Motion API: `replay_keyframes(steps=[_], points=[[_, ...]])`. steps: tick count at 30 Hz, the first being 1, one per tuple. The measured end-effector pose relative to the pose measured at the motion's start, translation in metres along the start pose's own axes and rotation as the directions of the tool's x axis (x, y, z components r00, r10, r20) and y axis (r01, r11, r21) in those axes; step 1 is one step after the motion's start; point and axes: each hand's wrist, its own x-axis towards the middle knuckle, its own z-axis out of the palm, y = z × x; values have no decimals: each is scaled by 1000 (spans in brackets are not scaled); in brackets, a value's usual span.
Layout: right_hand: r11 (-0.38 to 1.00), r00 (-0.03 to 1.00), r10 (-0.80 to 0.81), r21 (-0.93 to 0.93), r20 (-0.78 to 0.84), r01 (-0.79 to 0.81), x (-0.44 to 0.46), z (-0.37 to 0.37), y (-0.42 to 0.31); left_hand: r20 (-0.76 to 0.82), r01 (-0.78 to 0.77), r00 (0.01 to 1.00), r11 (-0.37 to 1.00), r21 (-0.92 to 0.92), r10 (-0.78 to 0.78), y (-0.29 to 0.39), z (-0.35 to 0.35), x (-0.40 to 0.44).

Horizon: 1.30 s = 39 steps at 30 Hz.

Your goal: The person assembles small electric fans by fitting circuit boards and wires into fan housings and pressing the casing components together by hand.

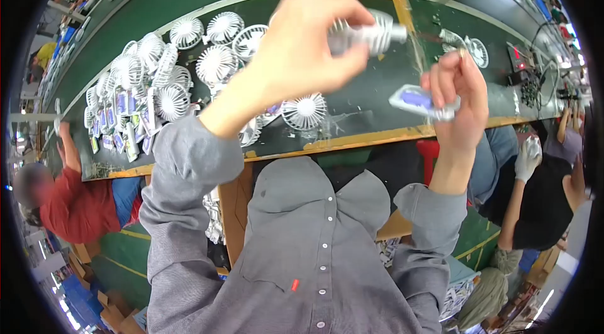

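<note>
My left hand (308, 44) is raised over the bench, its fingers closed around a white fan head (379, 33) that is smeared by motion. To the right, my right hand (462, 92) pinches a white fan handle shell (412, 100) with a purple-blue cell-like part inside it. The two pieces are apart. Below my left hand, a white caged fan (304, 111) lies near the bench's front edge. A large heap of similar small fans (151, 51) covers the bench to the left, several with purple parts showing in their handles.
The dark green bench (371, 98) has a worn yellow front edge. At its right lie another fan (476, 52) and a device with red lights (517, 57). A person in red (78, 199) sits left; a person in black (544, 202) wearing a glove sits right.
</note>
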Motion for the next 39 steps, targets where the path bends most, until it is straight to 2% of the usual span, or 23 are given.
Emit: replay_keyframes(steps=[1,3,5,7,10,13,14,17,20,21,23,24,25,27,30,31,32,33,34,35,36,38,39], points=[[1000,999,-2,8,34,2,-11,-3,-7,16,8,1000,996,-94,-7,11,11,-8],[980,993,115,-169,33,-107,-33,-3,-17,-96,2,995,950,-313,-34,40,36,-15],[905,955,293,-311,-39,-290,-70,8,-28,-44,-90,996,837,-540,79,67,71,-28],[896,952,304,-325,-44,-301,-88,1,-34,-43,-81,997,815,-574,68,79,84,-38],[819,954,244,-489,-175,-299,-105,9,-38,-84,-40,996,880,-474,0,96,93,-54],[809,957,274,-514,-98,-284,-115,-2,-37,-254,-224,953,945,-237,163,96,106,-57],[824,957,259,-487,-132,-291,-118,5,-36,-263,-243,948,944,-223,181,98,105,-57],[792,942,317,-517,-109,-326,-126,3,-36,-155,-204,973,956,-213,173,101,99,-69],[819,935,297,-452,-196,-355,-140,6,-28,-138,-146,984,952,-267,112,109,96,-79],[859,939,293,-381,-179,-341,-146,5,-25,-74,7,996,901,-435,-44,111,96,-81],[917,944,286,-237,-164,-319,-161,-1,-24,126,308,941,644,-700,-313,114,99,-87],[955,962,214,-168,-172,-242,-173,-3,-30,299,532,771,309,-788,-563,98,104,-85],[981,971,144,-101,-189,-165,-188,-7,-37,315,547,759,296,-783,-570,72,97,-85],[992,969,116,70,-216,-103,-220,-34,-47,396,580,706,158,-799,-588,60,73,-85],[935,843,318,-6,-434,-355,-285,-76,-31,459,505,758,-28,-862,-463,62,57,-91],[863,746,437,0,-502,-505,-314,-101,-20,470,473,772,-109,-874,-427,60,55,-92],[790,724,571,19,-387,-613,-352,-140,-5,443,411,792,-169,-896,-419,57,57,-94],[736,626,625,86,-466,-671,-393,-166,13,418,350,810,-232,-908,-412,54,60,-96],[627,426,658,140,-620,-766,-441,-189,29,427,297,810,-346,-890,-402,53,60,-96],[427,325,581,-61,-746,-902,-490,-209,53,437,243,811,-456,-856,-388,51,60,-95],[-396,208,533,-459,-820,-795,-569,-260,79,450,191,814,-562,-805,-368,52,62,-95],[-119,380,463,-481,-801,-868,-563,-238,87,453,159,839,-662,-733,-300,55,70,-97],[26,454,408,-487,-792,-873,-517,-194,87,456,148,849,-709,-690,-266,58,75,-98]])
